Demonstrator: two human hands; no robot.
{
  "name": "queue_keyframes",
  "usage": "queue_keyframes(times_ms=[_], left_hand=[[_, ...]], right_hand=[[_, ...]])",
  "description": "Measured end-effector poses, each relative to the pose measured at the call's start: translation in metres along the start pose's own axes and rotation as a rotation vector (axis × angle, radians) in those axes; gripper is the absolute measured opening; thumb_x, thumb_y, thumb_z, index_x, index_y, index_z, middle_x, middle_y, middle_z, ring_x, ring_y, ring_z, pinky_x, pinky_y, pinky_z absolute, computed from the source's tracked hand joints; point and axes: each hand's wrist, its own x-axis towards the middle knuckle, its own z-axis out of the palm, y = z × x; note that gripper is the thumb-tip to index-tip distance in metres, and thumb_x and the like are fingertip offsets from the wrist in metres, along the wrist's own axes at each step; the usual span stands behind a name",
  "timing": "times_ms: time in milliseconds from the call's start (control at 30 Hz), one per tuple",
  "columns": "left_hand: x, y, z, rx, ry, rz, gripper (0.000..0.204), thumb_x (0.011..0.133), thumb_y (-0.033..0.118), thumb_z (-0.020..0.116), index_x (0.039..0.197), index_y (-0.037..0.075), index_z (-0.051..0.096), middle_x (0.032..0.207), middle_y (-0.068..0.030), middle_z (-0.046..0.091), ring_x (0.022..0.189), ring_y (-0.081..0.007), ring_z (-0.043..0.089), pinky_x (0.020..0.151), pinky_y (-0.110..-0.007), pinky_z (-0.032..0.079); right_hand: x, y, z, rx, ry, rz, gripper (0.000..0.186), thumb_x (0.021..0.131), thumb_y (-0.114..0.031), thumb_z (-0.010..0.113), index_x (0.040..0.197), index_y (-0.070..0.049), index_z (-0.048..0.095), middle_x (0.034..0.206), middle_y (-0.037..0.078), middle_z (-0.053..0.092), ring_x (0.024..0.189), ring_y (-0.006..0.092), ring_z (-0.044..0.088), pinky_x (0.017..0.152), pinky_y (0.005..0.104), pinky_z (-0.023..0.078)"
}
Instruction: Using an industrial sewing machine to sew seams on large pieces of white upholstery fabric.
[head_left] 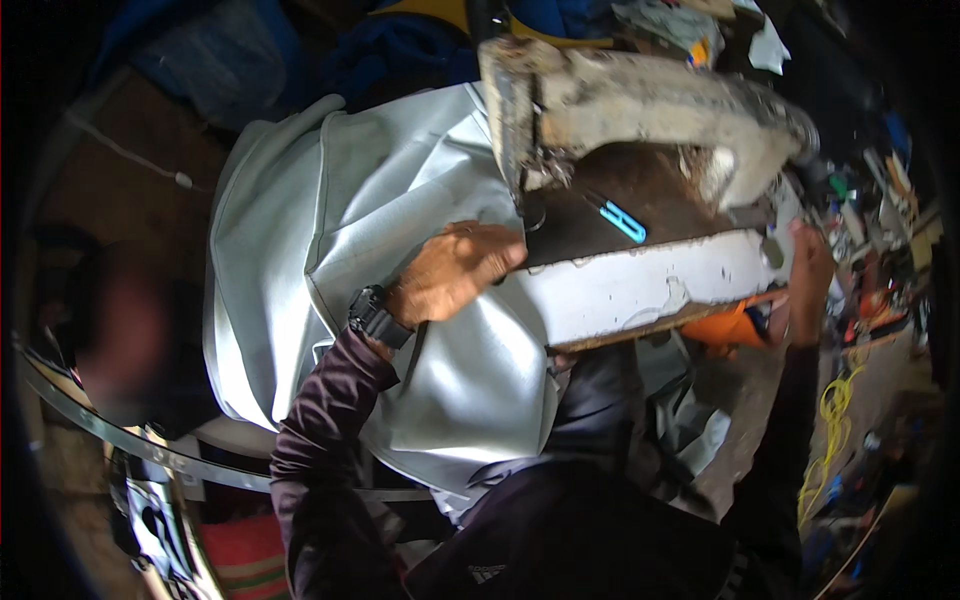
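**A:** And there it was: the left hand (452,270) lay flat on the pale grey fabric (330,230), fingers together and stretched toward the needle area (528,205) of that worn sewing machine (640,110). It gripped nothing, it just pressed the cloth down against the white machine bed (640,285).

**B:** And the right hand (808,280)?

**A:** It was out at the far right end of the bed, up against the edge near the handwheel (800,130). Whether its fingers were curled round anything, I couldn't tell; the view was too bent and dim out there.

**B:** So how far along did it look?

**A:** Early to middling, I'd have judged. Most of the fabric was bunched to the left of the machine and hung over the lap, with only one edge brought up to the needle. Hardly any cloth showed beyond the needle, on the dark plate with the small blue clip (622,220). That suggested most of the seam was yet to be sewn.

**B:** Any finished stitching visible?

**A:** There was a fold or hem line running down the cloth, but I couldn't make out stitches on it.

**B:** And what was left?

**A:** The whole long run of grey cloth had yet to go under the foot, by my reading. The black wristwatch (375,315) sat right over the pile, with the orange cloth (730,328) tucked under the bed.
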Motion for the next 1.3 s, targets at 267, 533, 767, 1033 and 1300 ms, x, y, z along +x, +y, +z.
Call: queue_keyframes(times_ms=[267, 533, 767, 1033, 1300], left_hand=[[0.007, 0.007, 0.011, -0.132, -0.004, -0.137, 0.079, 0.115, 0.058, 0.015, 0.145, 0.001, 0.063, 0.149, -0.0185, 0.063, 0.147, -0.0372, 0.049, 0.129, -0.048, 0.028], [-0.009, 0.018, 0.025, 0.265, 0.057, 0.162, 0.054, 0.116, 0.037, 0.037, 0.151, -0.001, 0.056, 0.156, -0.0212, 0.056, 0.150, -0.0382, 0.046, 0.128, -0.052, 0.028], [-0.023, 0.097, 0.021, 0.273, -0.117, 0.431, 0.035, 0.085, 0.015, 0.066, 0.119, 0.008, 0.073, 0.131, -0.0113, 0.070, 0.140, -0.0345, 0.058, 0.124, -0.053, 0.039], [-0.050, 0.108, 0.013, -0.303, 0.425, 0.290, 0.023, 0.066, 0.009, 0.084, 0.069, 0.006, 0.061, 0.074, -0.0042, 0.068, 0.098, -0.0250, 0.068, 0.110, -0.055, 0.052], [-0.057, 0.102, 0.010, -0.401, 0.524, 0.227, 0.033, 0.085, 0.018, 0.086, 0.069, 0.007, 0.059, 0.075, -0.0045, 0.067, 0.095, -0.0254, 0.065, 0.110, -0.056, 0.052]], right_hand=[[-0.247, -0.149, 0.164, 0.850, -0.841, 0.235, 0.068, 0.092, -0.046, 0.084, 0.132, 0.006, 0.066, 0.124, 0.024, 0.072, 0.113, 0.0279, 0.072, 0.099, 0.0385, 0.055], [-0.317, -0.193, 0.143, 1.139, -0.994, 0.627, 0.048, 0.108, -0.040, 0.065, 0.100, 0.006, 0.072, 0.081, 0.009, 0.072, 0.078, 0.0088, 0.066, 0.071, 0.0364, 0.053], [-0.293, -0.203, 0.111, 0.729, -0.818, -0.006, 0.034, 0.108, -0.029, 0.061, 0.096, 0.002, 0.067, 0.082, 0.023, 0.068, 0.079, 0.0453, 0.067, 0.075, 0.0491, 0.055], [-0.181, -0.171, 0.145, 0.501, -0.274, -0.384, 0.010, 0.087, -0.007, 0.074, 0.086, -0.004, 0.065, 0.084, 0.013, 0.063, 0.085, 0.0349, 0.063, 0.076, 0.0475, 0.051], [-0.100, -0.163, 0.222, 0.209, -0.286, -0.638, 0.025, 0.077, -0.008, 0.081, 0.100, -0.005, 0.072, 0.098, 0.007, 0.071, 0.095, 0.0286, 0.068, 0.088, 0.0399, 0.057]])
